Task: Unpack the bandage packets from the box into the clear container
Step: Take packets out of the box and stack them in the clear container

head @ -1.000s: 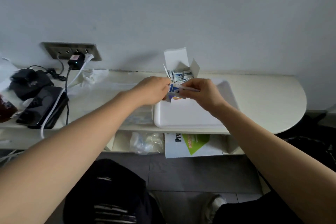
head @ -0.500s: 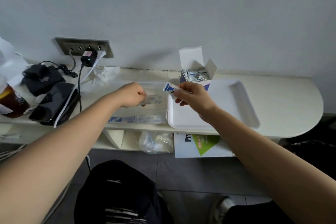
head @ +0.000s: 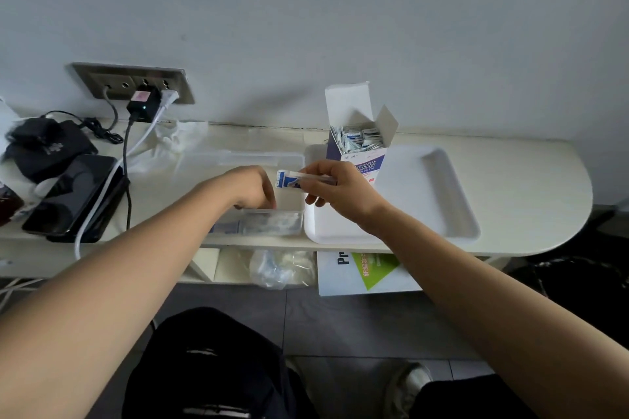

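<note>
Head view, nearest first: dark trousers (head: 211, 360) fill the bottom edge, and both bare forearms reach forward over them. Beneath the tabletop (head: 517, 187), a shelf holds a crumpled plastic bag (head: 279, 267) and a white sheet with a green patch (head: 367, 274). The left hand (head: 253, 189) dips knuckles-up into the clear container (head: 299, 214), its fingers curled downward and hidden from the camera; whether they hold anything cannot be told. More packets lie against the container's near wall. The right hand (head: 335, 190), just beside it, pinches a small stack of blue-and-white bandage packets (head: 289, 178) between thumb and fingers, the stack's end poking out over the container's right rim. Right of the container sits a white tray (head: 435, 201). The box (head: 362, 160) stands upright at the tray's far left corner, flaps open, packets crowded inside. Farther left, a black charger (head: 143, 105) sits plugged into the wall socket (head: 132, 82).
</note>
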The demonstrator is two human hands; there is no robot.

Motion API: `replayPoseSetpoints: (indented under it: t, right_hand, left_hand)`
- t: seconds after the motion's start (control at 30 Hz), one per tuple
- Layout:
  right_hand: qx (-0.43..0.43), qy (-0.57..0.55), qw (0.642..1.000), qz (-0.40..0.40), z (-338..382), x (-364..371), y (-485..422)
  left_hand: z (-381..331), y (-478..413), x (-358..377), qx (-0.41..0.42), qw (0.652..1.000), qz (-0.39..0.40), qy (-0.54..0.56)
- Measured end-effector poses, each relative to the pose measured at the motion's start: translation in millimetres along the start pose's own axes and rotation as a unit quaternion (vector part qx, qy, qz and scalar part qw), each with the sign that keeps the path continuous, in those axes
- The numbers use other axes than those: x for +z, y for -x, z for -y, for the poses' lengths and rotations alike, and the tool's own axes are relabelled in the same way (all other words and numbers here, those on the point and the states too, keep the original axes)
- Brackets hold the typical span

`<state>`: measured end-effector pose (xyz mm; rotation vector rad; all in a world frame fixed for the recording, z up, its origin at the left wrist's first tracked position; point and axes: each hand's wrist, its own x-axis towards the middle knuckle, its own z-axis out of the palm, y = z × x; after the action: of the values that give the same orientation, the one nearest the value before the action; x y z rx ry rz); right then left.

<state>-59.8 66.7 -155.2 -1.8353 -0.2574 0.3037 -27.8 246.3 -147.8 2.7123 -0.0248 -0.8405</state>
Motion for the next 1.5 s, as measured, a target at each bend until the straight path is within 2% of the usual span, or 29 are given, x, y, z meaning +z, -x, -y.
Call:
replayPoseSetpoints:
  t: [0.07,0.23,0.3,0.5,0.6,0.73,0.87,0.93,1.1,1.17,1.23,1.3,1.37,1.5]
  right_hand:
    - [0.002,0.002,1.000,0.001,-1,0,-1]
    - [0.011,-0.001,1.000,0.003,-4,-1,0]
    - [0.015,-0.005,1.000,0.002,-3,-1,1]
    - [0.028,-0.015,0.999,0.000,-2,-1,0]
    - [0.031,-0.007,0.999,-0.015,1,2,-1]
    - [0.038,0.028,0.998,-0.034,5,6,-6]
    - [0.010,0.138,0.989,-0.058,10,6,-12]
    - [-0.017,0.210,0.977,-0.037,17,10,-14]
    - [-0.030,0.301,0.952,0.058,33,32,-27]
    - [-0.033,0.315,0.945,0.083,38,41,-35]
    - [-0.035,0.312,0.946,0.087,43,50,-44]
    - [-0.024,0.309,0.946,0.095,46,59,-52]
    - [-0.006,0.308,0.944,0.119,48,72,-59]
    - [0.023,0.342,0.923,0.176,43,102,-71]
  left_hand:
    - [0,1,1,-0.001,1.000,-0.003,-0.001]
    - [-1,6,1,-0.008,0.998,0.067,-0.007]
    - [1,9,0,-0.006,0.998,0.066,0.016]
    - [13,20,-3,0.063,0.980,-0.057,0.182]
    - [13,36,-8,0.130,0.935,-0.035,0.328]
    - [15,41,-8,0.172,0.929,-0.118,0.307]
    - [29,43,-11,0.149,0.935,-0.146,0.287]
    - [41,44,-11,0.135,0.936,-0.165,0.280]
    - [69,50,-6,0.107,0.937,-0.198,0.268]
    - [79,52,-5,0.075,0.927,-0.276,0.242]
    - [90,55,-5,0.006,0.912,-0.364,0.190]
    - [102,57,-3,-0.064,0.898,-0.403,0.163]
    - [111,58,1,-0.084,0.897,-0.397,0.175]
    - [118,59,7,-0.063,0.902,-0.386,0.185]
